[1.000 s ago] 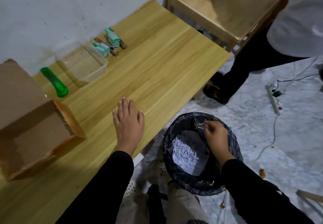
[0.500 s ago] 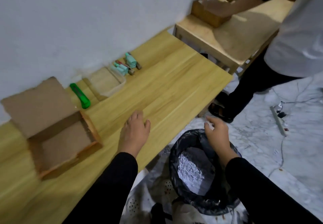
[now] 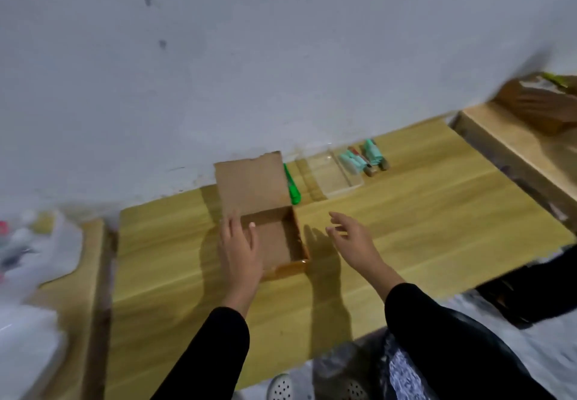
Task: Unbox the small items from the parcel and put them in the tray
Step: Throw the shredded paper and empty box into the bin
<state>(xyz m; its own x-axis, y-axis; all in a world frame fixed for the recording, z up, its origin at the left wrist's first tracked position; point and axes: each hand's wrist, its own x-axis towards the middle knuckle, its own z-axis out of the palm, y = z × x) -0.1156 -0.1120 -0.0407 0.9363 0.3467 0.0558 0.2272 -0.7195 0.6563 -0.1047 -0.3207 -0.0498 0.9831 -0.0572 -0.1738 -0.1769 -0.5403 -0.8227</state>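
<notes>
On the worktop [image 3: 406,212] sits the open box [image 3: 281,243], its flap up; the left hand [image 3: 239,251] lies over its left wall, fingers spread. Right hand [image 3: 351,238] hovers beside it, fingers loosely apart, holding nothing. Behind, the clear tray [image 3: 335,176] lies between a green cutter [image 3: 292,189] and small teal items [image 3: 359,159].

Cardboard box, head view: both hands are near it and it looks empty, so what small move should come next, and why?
Probably close the right hand on the right wall of the cardboard box and lift it aside with the left hand, which already rests on its left wall. The inside shows only bare cardboard, and the small items lie beside the clear tray, not in it.
</notes>
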